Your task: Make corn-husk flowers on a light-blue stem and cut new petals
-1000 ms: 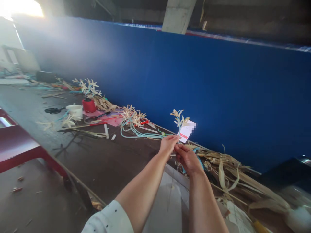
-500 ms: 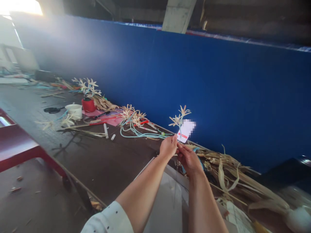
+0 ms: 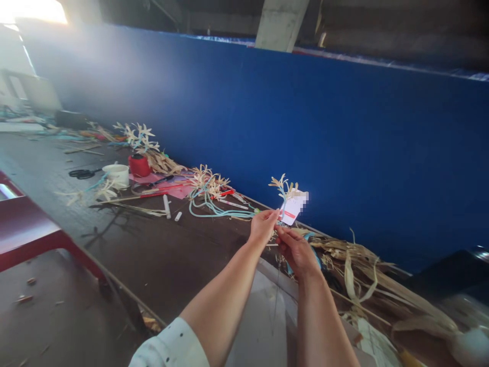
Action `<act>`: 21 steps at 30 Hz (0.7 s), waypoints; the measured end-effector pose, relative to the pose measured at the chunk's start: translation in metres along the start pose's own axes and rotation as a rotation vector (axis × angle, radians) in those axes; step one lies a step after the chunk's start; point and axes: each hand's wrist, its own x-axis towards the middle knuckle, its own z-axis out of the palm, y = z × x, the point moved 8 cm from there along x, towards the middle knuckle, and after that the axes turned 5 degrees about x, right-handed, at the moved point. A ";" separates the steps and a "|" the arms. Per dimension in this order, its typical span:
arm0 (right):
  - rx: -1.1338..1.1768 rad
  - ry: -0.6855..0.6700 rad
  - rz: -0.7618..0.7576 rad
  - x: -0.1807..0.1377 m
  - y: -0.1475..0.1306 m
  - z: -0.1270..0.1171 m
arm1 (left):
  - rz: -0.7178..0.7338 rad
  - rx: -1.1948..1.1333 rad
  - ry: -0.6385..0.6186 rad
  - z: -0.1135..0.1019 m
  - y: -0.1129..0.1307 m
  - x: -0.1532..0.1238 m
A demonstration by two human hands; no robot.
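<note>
My left hand and my right hand meet above the dark worktable, both pinched on the thin stem of a small straw flower sprig. The sprig stands upright above my fingers, its pale petals against the blue wall. A thin wire stem hangs down below my hands. Right behind the sprig stands a white card with a red stripe. A light blue strand shows under my right hand.
Dried husks and straw pile up at the right. Further left lie more straw flowers, a blue cord, a red spool, a white cup, scissors and pink paper. A red stool stands at the left.
The sprig has turned between my fingers, its petals now pointing another way. Both hands stay in nearly the same place.
</note>
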 end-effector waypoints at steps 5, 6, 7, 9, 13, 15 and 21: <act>-0.026 -0.042 0.002 0.001 0.004 0.002 | -0.033 -0.061 -0.047 0.002 -0.003 -0.001; -0.034 -0.047 0.006 0.001 0.005 0.003 | -0.035 -0.062 -0.060 0.003 -0.004 0.000; -0.042 -0.050 0.013 0.001 0.006 0.003 | -0.032 -0.062 -0.072 0.003 -0.005 0.000; -0.051 -0.050 0.025 0.002 0.009 0.002 | -0.028 -0.062 -0.088 0.004 -0.007 0.001; -0.076 -0.068 0.042 0.003 0.012 0.003 | -0.028 -0.066 -0.093 0.005 -0.009 0.003; -0.094 -0.081 0.044 0.003 0.013 0.004 | -0.032 -0.060 -0.090 0.005 -0.011 0.003; -0.102 -0.108 0.042 0.001 0.016 0.006 | -0.053 -0.021 -0.066 0.004 -0.015 0.004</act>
